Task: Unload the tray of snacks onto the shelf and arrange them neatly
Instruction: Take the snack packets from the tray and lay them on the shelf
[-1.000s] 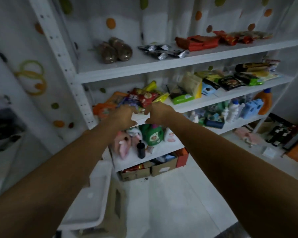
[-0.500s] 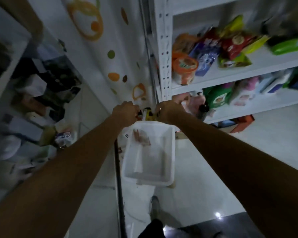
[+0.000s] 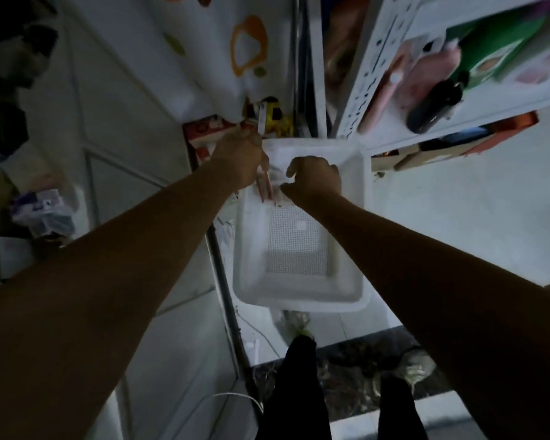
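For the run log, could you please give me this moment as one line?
phase: pickup | left hand: grips snack packet | right hand: pinches same packet | place: far end of white tray

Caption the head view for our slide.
Left hand grips a snack packet in the white tray, right hand alongside.

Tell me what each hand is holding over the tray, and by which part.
The left hand grips a thin pink-striped packet by its far end. The right hand curls at the packet's right edge; whether it pinches cannot be told.
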